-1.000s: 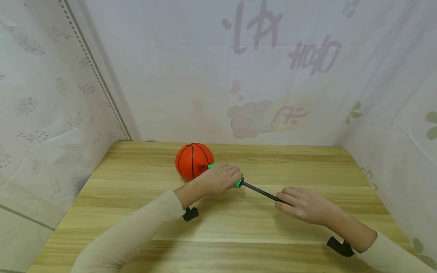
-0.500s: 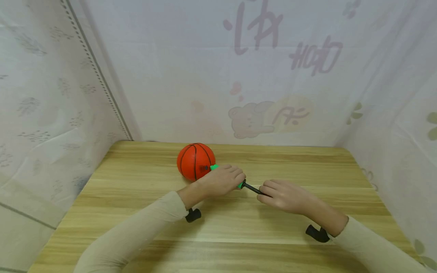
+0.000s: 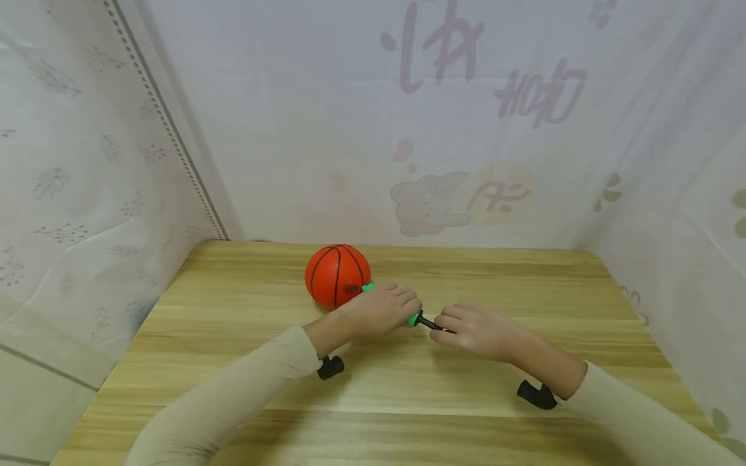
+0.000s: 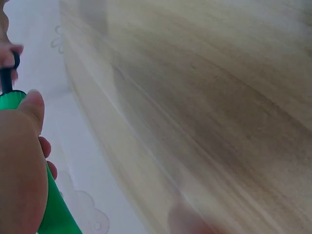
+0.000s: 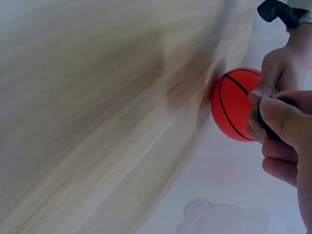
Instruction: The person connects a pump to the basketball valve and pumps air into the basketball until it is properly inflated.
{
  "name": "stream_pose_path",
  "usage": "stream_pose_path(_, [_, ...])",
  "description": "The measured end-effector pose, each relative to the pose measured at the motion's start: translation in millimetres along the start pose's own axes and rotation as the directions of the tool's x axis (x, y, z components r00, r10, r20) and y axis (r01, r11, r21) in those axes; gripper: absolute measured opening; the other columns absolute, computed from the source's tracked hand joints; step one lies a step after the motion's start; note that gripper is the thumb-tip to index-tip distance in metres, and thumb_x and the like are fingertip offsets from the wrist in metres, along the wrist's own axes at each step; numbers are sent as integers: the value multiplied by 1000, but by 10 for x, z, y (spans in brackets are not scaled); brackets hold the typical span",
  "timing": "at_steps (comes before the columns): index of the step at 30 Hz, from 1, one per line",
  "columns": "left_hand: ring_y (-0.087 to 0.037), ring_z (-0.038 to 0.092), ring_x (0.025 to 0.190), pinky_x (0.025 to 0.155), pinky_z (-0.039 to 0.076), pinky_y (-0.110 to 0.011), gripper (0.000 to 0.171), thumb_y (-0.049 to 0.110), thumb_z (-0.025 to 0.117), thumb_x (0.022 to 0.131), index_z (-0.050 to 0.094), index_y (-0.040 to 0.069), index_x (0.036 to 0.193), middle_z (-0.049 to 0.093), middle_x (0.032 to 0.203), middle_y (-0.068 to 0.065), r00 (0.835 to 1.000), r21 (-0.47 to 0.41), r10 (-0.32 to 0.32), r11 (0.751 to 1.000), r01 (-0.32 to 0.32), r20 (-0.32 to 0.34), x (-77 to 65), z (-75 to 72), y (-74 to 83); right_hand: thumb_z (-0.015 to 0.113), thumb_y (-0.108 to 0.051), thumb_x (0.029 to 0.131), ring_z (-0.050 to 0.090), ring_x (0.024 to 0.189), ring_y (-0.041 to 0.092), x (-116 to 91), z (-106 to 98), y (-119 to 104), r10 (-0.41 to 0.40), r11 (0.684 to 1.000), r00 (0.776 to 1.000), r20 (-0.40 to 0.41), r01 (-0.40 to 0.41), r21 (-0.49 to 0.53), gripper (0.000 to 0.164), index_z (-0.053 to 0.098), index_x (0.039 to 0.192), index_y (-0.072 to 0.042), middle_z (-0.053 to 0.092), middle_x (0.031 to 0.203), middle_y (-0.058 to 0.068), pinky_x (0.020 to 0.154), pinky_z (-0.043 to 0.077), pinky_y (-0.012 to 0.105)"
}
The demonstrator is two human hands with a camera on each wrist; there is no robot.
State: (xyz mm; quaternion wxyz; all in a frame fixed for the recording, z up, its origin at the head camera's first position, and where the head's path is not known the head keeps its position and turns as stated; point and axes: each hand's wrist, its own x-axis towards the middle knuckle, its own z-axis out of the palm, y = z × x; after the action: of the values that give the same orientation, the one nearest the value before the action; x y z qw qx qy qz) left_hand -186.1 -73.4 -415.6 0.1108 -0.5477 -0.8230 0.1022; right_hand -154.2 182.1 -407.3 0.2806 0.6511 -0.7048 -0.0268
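Observation:
A small orange-red basketball (image 3: pixel 337 275) with black lines rests on the wooden table. My left hand (image 3: pixel 381 309) is wrapped around the green barrel of a hand pump (image 4: pixel 57 214), whose near-ball end points at the basketball. Whether a needle sits in the ball is too small to tell. My right hand (image 3: pixel 474 330) grips the pump's black handle; a short stretch of black rod (image 3: pixel 428 322) shows between the two hands. In the right wrist view, thumb and fingers curl about the dark handle, with the basketball (image 5: pixel 234 105) behind.
The light wooden table (image 3: pixel 373 427) reaches back to a printed cloth wall (image 3: pixel 303 162), with more cloth at both sides. Black wrist mounts (image 3: pixel 331 367) hang below both wrists.
My right hand has moved left toward the left hand, sliding the black rod most of the way into the green barrel. The ball and left hand have shifted slightly right.

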Motion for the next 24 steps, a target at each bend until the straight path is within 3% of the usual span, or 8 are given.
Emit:
stream_pose_path(13, [-13, 55, 108, 95, 44, -24, 28, 36, 51, 107, 55, 12, 121, 61, 116, 3, 1000, -50, 0, 999, 1, 14, -32, 6, -40, 28, -8, 112, 58, 79, 16, -310, -267, -170, 40, 999, 999, -1, -40, 13, 42, 67, 97, -9, 66, 92, 3, 68, 53, 27])
stream_pose_path(18, [-13, 56, 110, 99, 44, -26, 27, 35, 51, 108, 56, 12, 119, 62, 116, 3, 1000, -52, -10, 999, 10, 12, -58, -12, -62, 29, -7, 112, 60, 80, 16, -404, -294, -190, 39, 999, 999, -17, -39, 19, 42, 67, 96, -9, 67, 94, 3, 69, 54, 28])
stream_pose_path(24, [-12, 56, 106, 94, 45, -24, 26, 35, 53, 107, 56, 12, 118, 62, 114, 3, 1000, -34, -12, 999, 13, 9, -60, -11, -52, 30, -7, 112, 61, 82, 17, -425, -280, -194, 37, 999, 999, -11, -36, 6, 42, 68, 97, -10, 67, 95, 3, 70, 55, 27])
